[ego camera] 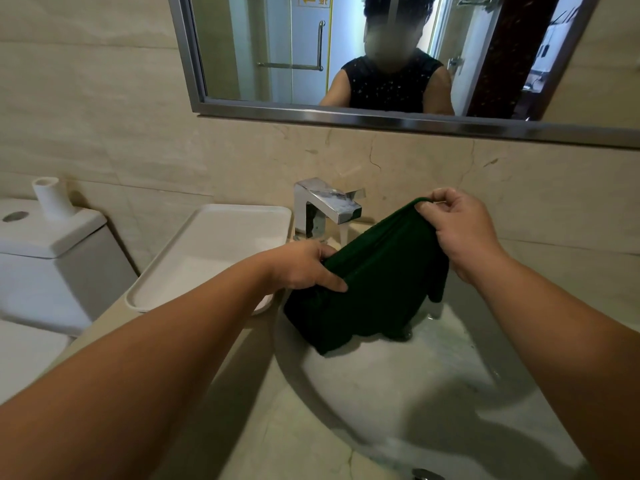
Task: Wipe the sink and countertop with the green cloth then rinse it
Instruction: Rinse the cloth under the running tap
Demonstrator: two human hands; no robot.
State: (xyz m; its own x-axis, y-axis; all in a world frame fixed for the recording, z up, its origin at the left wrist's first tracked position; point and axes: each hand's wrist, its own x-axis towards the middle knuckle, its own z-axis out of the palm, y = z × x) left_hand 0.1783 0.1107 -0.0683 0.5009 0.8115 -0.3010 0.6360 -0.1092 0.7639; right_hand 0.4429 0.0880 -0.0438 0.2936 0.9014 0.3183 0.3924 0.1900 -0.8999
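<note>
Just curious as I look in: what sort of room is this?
A bathroom, most likely. A toilet stands beside a counter with a sink and running tap, under a wall mirror.

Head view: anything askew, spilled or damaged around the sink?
Mostly normal. The white tray sits skewed on the countertop, its near corner overhanging the sink rim. A thin dark crack-like line marks the wall tile above the faucet; it may be veining. Both hands hold the green cloth at the running water.
</note>
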